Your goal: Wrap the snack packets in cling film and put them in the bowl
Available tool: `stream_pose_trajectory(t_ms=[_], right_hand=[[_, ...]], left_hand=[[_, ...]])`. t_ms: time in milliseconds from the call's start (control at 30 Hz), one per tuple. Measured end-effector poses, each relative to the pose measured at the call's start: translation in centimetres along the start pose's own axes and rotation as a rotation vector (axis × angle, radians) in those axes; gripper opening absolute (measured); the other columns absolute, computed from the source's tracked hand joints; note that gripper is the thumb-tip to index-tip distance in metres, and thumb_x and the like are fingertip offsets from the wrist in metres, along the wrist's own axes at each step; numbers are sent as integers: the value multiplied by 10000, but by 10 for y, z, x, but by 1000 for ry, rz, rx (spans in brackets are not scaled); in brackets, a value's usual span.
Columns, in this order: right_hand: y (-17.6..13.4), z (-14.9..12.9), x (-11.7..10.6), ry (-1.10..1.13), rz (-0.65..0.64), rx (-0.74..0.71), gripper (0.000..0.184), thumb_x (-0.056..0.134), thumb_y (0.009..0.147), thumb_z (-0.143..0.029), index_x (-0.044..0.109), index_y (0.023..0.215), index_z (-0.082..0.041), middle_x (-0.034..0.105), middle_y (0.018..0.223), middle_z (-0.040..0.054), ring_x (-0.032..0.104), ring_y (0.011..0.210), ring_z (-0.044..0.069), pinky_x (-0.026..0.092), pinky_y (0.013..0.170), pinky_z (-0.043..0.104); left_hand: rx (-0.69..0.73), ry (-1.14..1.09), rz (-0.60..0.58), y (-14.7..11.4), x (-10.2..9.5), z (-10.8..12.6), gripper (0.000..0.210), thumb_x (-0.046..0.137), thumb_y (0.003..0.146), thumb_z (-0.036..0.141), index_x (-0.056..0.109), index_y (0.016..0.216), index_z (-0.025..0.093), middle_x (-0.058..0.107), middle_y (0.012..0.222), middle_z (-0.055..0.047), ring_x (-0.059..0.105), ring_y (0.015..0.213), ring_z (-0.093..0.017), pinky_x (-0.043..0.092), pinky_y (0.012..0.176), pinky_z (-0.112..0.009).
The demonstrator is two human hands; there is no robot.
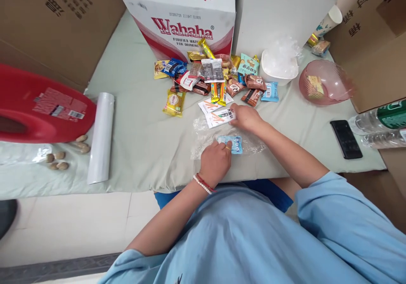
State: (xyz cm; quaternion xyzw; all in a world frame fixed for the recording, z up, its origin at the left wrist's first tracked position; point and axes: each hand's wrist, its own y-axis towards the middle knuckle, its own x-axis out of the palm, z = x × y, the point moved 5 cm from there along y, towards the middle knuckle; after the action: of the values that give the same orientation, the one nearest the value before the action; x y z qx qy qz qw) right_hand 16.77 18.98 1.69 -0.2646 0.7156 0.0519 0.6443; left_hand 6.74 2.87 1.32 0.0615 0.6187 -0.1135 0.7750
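My left hand (215, 161), with a ring and a bracelet, is closed on the left part of a small blue snack packet (236, 144). Under that packet a clear plastic bag (203, 142) lies spread and crinkled on the table. My right hand (246, 117) pinches the right edge of a white snack packet (218, 117) with printed orange sticks on it. Another white packet (207, 105) lies just behind, partly covered. Beyond my hands is a pile of wrapped snacks, including a yellow packet (174, 103), brown packets (234, 87) and a light blue packet (270, 92).
A Wahaba-type printed carton (190, 26) and a white box (279, 17) stand behind the pile. To the right are a white bowl (279, 70), a pink bowl (333, 83), a phone (346, 139) and bottles (368, 121). A white roll (102, 138) and red jug (47, 106) are left.
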Motion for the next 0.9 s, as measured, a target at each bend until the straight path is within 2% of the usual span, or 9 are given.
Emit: stream_pose_trajectory(t_ms=[167, 300, 400, 533, 667, 733, 800, 833, 900], right_hand=[[-11, -4, -10, 110, 20, -161, 203, 610, 948, -241, 747, 1077, -165, 737, 1032, 110, 659, 949, 254, 453, 816, 318], [-49, -17, -24, 269, 182, -478, 218, 547, 975, -227, 748, 1036, -171, 658, 1122, 118, 619, 1036, 242, 464, 907, 330], [-85, -26, -9, 283, 90, -638, 302, 486, 994, -186, 736, 1163, -209, 643, 1093, 88, 605, 940, 201, 460, 804, 286], [-113, -24, 26, 223, 16, -600, 444, 424, 1033, -187, 640, 1417, -239, 625, 1041, 72, 551, 815, 186, 425, 708, 274], [-118, -22, 46, 264, -18, -560, 458, 357, 1077, -209, 632, 1440, -260, 603, 1031, 62, 528, 824, 190, 430, 733, 284], [-118, -22, 49, 302, -48, -551, 446, 360, 1087, -225, 654, 1417, -285, 594, 1015, 50, 515, 821, 187, 421, 723, 281], [-119, -23, 48, 338, -71, -561, 446, 380, 1083, -223, 661, 1417, -313, 592, 1006, 43, 504, 824, 187, 420, 729, 282], [-119, -24, 46, 349, -74, -573, 453, 391, 1075, -212, 663, 1420, -322, 594, 1003, 43, 499, 825, 188, 424, 741, 287], [-121, -26, 42, 348, -64, -605, 465, 407, 1059, -190, 677, 1414, -321, 596, 998, 52, 489, 823, 191, 434, 766, 301]], left_hand=[[-32, -19, -71, -3, 1, -2, 407, 404, 1079, 244, 654, 1394, 182, 756, 922, -120, 691, 952, -269, 449, 711, -357], [-45, -63, -41, -3, 2, -1, 414, 408, 1064, 235, 649, 1395, 173, 758, 902, -124, 690, 926, -272, 469, 710, -363], [-72, -154, 10, -3, 5, -4, 357, 421, 1044, 226, 736, 1202, 171, 754, 870, -124, 685, 893, -261, 479, 712, -355], [-52, -263, 18, -4, 8, -14, 341, 443, 1022, 232, 755, 901, 170, 759, 867, -135, 694, 869, -257, 506, 750, -364], [-9, -498, 6, -18, 6, -40, 302, 475, 1005, 281, 763, 955, 209, 786, 874, -72, 719, 835, -213, 538, 788, -332], [-135, -738, 74, -26, 2, -65, 281, 512, 973, 336, 765, 950, 217, 791, 875, -45, 707, 785, -197, 538, 762, -315], [-365, -893, 246, -31, -3, -97, 284, 521, 947, 374, 746, 916, 203, 786, 926, -46, 666, 740, -179, 526, 728, -302], [-468, -883, 348, -32, -7, -111, 303, 497, 958, 387, 732, 935, 197, 777, 976, -53, 651, 758, -173, 524, 737, -300], [-543, -760, 469, -27, -15, -127, 388, 385, 1019, 414, 697, 1070, 188, 740, 1129, -88, 649, 911, -193, 534, 853, -331]])
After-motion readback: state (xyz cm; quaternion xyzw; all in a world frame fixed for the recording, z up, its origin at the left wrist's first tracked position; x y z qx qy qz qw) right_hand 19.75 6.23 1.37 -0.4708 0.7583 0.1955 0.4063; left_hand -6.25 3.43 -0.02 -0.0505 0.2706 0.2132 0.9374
